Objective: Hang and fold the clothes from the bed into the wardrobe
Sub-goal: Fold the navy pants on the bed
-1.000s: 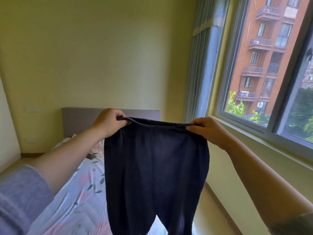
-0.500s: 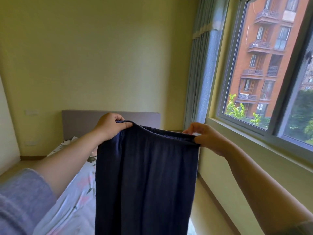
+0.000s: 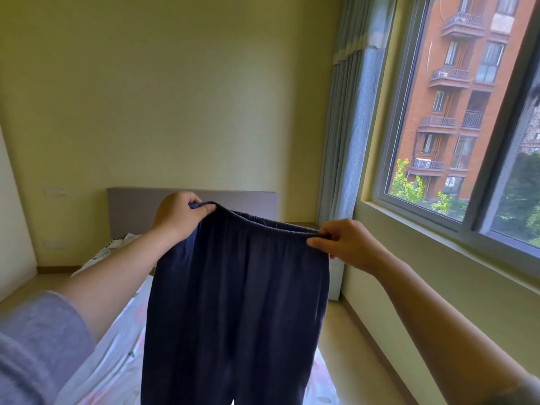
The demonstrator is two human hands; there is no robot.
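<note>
- Over the bed (image 3: 117,361), in mid-air: dark navy trousers (image 3: 236,302), hung front-on by the waistband (image 3: 263,222). The legs drop out of frame, w/ the leg split just showing at the bottom edge.
- left hand (image 3: 178,214): fingers curled round the left end of the band, firm grip.
- right hand (image 3: 344,244): pinches the right end btwn thumb and fingertips, other fingers loosely bent.
- Change vs 1 sec ago: right hand has dropped a little, so the band now slopes down to the right, not level. Fabric that bulged out past the right wrist now hangs straight under the band.
- Vs half a sec ago: the band is pulled wider again.
- Meaning, prob: shake-out is about done and the trousers are squared up for folding or hanging. No fold made yet.
- Next likely calls for laying leg on leg, keeping both ends taut so the soft cloth doesn't twist.
- Wardrobe not in view, so the carry is yet to come.
- Behind: grey headboard (image 3: 131,206), w/ curtain (image 3: 350,127) and window (image 3: 467,127) to the right.
</note>
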